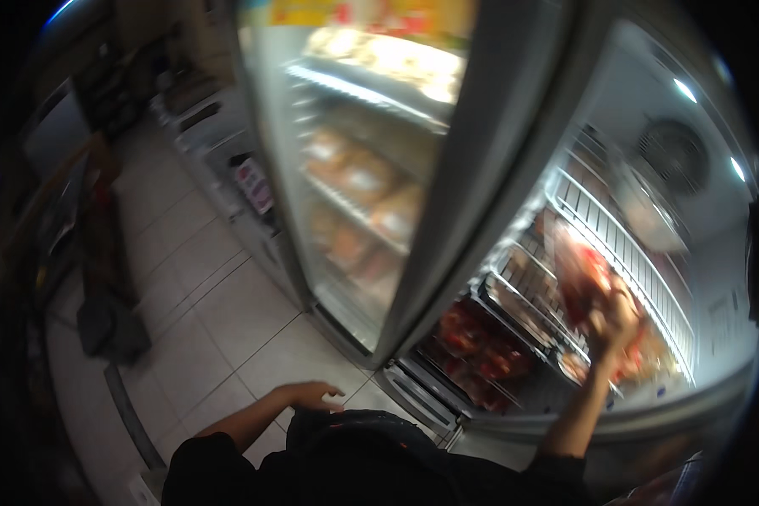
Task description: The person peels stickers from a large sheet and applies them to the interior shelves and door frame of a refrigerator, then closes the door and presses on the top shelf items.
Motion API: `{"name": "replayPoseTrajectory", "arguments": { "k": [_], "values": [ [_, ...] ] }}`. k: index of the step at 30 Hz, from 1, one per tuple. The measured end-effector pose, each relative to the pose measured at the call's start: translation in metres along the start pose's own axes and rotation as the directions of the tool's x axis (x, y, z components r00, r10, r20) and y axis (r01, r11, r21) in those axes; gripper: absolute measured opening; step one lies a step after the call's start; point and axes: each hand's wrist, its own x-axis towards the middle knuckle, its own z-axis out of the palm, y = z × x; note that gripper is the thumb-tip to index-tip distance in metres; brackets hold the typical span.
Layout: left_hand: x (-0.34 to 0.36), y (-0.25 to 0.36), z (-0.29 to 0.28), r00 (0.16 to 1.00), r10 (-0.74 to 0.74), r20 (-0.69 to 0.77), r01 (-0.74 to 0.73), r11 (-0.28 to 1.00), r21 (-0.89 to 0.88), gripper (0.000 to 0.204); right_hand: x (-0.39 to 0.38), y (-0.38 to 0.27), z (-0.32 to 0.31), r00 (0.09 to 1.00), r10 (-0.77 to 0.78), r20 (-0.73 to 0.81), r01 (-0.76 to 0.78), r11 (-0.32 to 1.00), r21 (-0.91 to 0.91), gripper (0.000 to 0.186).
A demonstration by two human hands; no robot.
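My right hand (614,319) reaches into a lit upright fridge and is closed on a clear plastic bag of red food (584,263), perhaps meat. Motion blurs both the fingers and the bag. Beside the bag runs a white wire shelf (620,232); a pale bag (645,211) lies on it. My left hand (314,395) hangs low in front of my body, empty, its fingers loosely apart above the tiled floor.
Dark red packages (481,346) fill the bottom of the fridge. Left of it, a glass fridge door (354,194) shows shelves of packed goods behind it. A white cabinet (215,139) and a grey bin-like object (110,325) stand farther left on the tiles.
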Motion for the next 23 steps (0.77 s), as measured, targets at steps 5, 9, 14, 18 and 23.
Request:
{"name": "replayPoseTrajectory", "arguments": {
  "k": [5, 9, 14, 18, 23],
  "values": [
    [-0.048, -0.101, 0.154, 0.993, -0.119, -0.017, 0.091, 0.831, -0.549, 0.072, -0.006, -0.108, -0.032, 0.94, 0.126, 0.316, -0.134, 0.991, 0.004, 0.008],
    [-0.1, -0.114, 0.124, 0.975, -0.223, -0.009, 0.142, 0.651, -0.746, 0.074, -0.032, -0.148, 0.018, 0.791, 0.136, 0.597, -0.118, 0.991, -0.07, 0.012],
    [-0.158, -0.229, 0.108, 0.95, -0.245, -0.194, 0.048, 0.726, -0.686, 0.061, 0.002, -0.308, 0.178, 0.345, 0.116, 0.931, -0.52, 0.849, 0.087, 0.017],
    [-0.192, -0.273, 0.05, 0.935, -0.043, -0.351, -0.179, 0.798, -0.575, 0.034, -0.049, -0.358, 0.309, 0.479, -0.199, 0.855, -0.328, 0.863, 0.384, 0.014],
    [-0.258, -0.322, -0.018, 0.921, -0.195, -0.338, -0.063, 0.781, -0.621, 0.02, -0.066, -0.459, 0.433, 0.493, -0.319, 0.809, -0.284, 0.82, 0.497, 0.013]
  ]
}}
